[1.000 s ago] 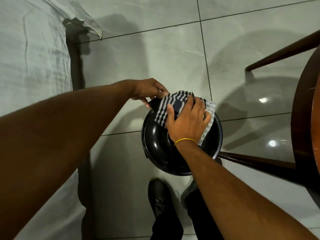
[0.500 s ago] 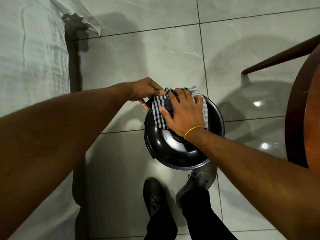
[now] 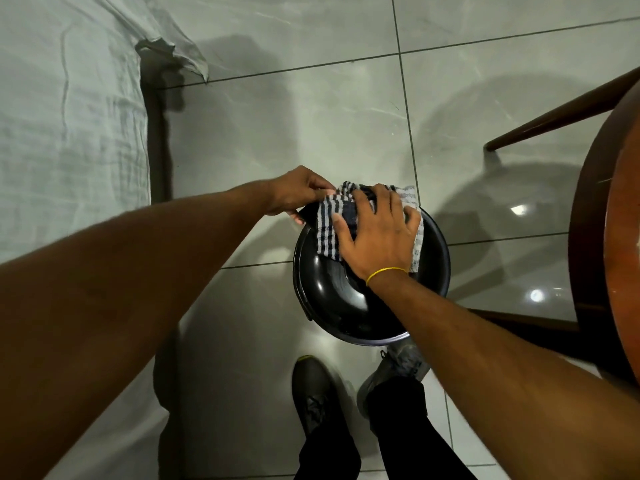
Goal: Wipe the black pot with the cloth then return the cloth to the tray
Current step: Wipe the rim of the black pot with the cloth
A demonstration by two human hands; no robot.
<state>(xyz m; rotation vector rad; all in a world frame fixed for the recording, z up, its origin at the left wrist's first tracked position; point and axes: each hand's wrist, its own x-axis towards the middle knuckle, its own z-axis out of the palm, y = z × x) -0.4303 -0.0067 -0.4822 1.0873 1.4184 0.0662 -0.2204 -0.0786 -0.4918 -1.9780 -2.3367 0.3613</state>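
A glossy black pot (image 3: 332, 299) is held in the air over the tiled floor, its curved surface turned up toward me. My left hand (image 3: 298, 194) grips the pot's handle at its far left edge. A blue-and-white striped cloth (image 3: 327, 233) lies on the far part of the pot, and my right hand (image 3: 377, 233) presses flat on it with fingers spread. A yellow band circles my right wrist. No tray is in view.
A dark round wooden table (image 3: 609, 209) with slanted legs fills the right edge. A surface covered in white cloth (image 3: 69, 133) lies along the left. My two shoes (image 3: 318, 396) stand on the grey floor tiles below the pot.
My right hand has slid the cloth from the pot's middle toward its far edge, then slightly right. The left hand has kept its grip on the handle.
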